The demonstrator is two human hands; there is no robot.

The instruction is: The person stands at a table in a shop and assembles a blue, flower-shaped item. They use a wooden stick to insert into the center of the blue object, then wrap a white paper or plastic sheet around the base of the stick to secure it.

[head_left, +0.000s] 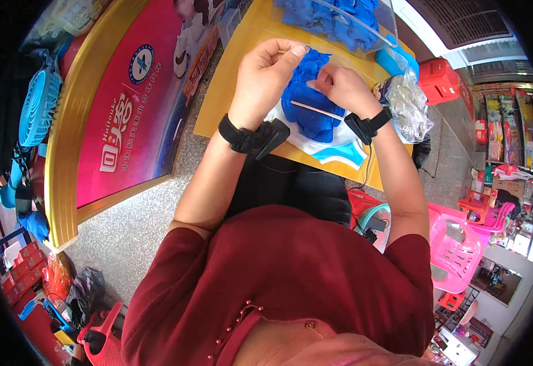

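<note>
Left hand point(268, 64): raised above the yellow table point(230, 79), fingers curled shut, thumb and forefinger pinching a small thin item too slight to identify. Right hand point(344, 88): fingers bent closed, pressing on a heap of blue petals point(306, 100) lying on white paper point(339, 143) at table edge, between both hands. Thin wooden stick point(316, 110): laid across the heap, just below right hand. Black wristbands point(251, 137) on both wrists. Clear plastic bag point(407, 104): right of the heap. Pink chair point(458, 247): on floor, lower right.
</note>
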